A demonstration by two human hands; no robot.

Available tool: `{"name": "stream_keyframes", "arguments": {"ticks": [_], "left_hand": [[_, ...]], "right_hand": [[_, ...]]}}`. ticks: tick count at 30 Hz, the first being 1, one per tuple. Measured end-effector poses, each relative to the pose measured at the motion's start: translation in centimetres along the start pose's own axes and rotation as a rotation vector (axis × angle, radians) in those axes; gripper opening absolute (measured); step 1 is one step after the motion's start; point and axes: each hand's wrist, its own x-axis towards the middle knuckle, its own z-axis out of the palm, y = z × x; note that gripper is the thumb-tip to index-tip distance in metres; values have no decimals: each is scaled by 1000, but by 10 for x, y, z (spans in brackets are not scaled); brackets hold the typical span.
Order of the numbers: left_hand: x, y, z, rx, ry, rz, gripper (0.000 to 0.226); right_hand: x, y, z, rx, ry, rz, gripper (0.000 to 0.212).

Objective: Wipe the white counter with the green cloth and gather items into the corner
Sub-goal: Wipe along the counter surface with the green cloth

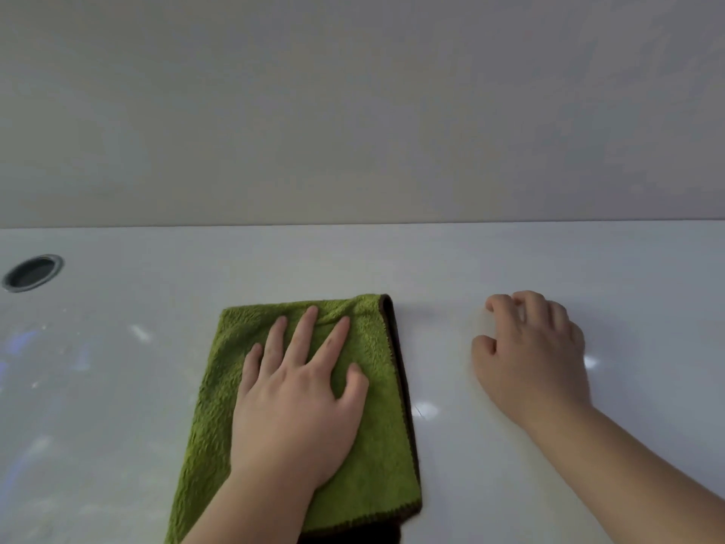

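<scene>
A folded green cloth (376, 437) with a dark brown edge lies flat on the glossy white counter (451, 261), near the front middle. My left hand (298, 398) presses down on it, palm flat and fingers spread. My right hand (529, 355) rests on the bare counter to the cloth's right, fingers curled under loosely. It holds nothing that I can see. No other loose items show on the counter.
A round grey-rimmed cable hole (32, 272) sits in the counter at the far left. A plain grey wall (353, 111) rises along the counter's back edge. Light reflections dot the surface on the left.
</scene>
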Motion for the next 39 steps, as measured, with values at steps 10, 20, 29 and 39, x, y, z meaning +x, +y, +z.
{"name": "stream_keyframes", "arguments": {"ticks": [10, 20, 29, 39], "left_hand": [[127, -15, 3, 6, -14, 52, 67], [164, -14, 0, -11, -19, 79, 67], [164, -13, 5, -27, 9, 82, 66], [160, -17, 0, -31, 1, 99, 67]], "right_hand": [[4, -7, -3, 39, 9, 62, 37], [105, -93, 2, 267, 32, -105, 45], [114, -106, 39, 22, 8, -95, 53], [112, -106, 37, -3, -20, -76, 49]]}}
